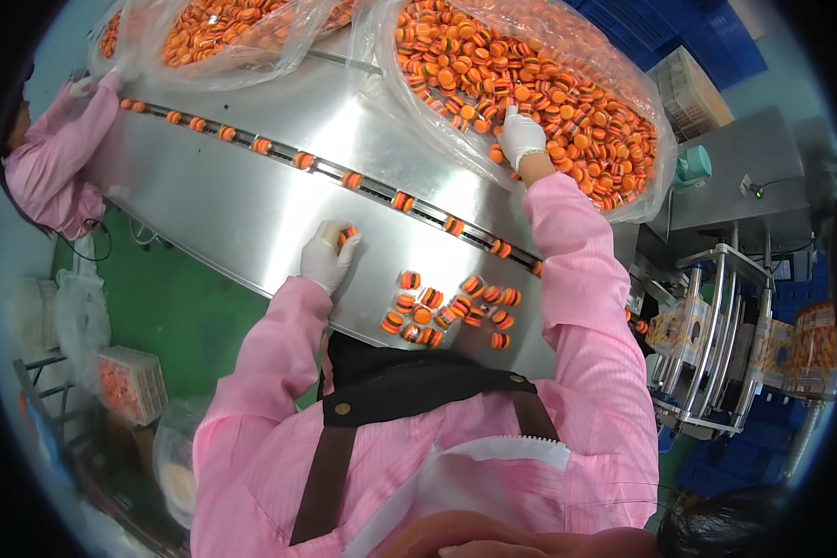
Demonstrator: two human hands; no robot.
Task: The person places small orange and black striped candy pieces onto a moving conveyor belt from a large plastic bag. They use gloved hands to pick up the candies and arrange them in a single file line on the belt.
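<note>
My left hand (326, 259), in a white glove, is closed around a burger-shaped orange candy (348, 235) above the near side of the metal table (242, 200). At the upper right my right hand (523, 138), also gloved, is down at a heap of the same candies (586, 116) in a large clear plastic bag (665, 153). Its fingers look curled, one pointing away from me; what they hold is hidden. A loose group of candies (422, 315) lies on the table in front of my body. Between my hands runs a narrow conveyor channel (377, 189) carrying spaced candies.
More candies fill another clear bag (293, 56) at the far left. A co-worker in a pink sleeve (70, 139) works at the table's left end. A machine with metal rollers (716, 325) stands right, near blue crates (707, 42). A candy-filled crate (130, 384) stands lower left.
</note>
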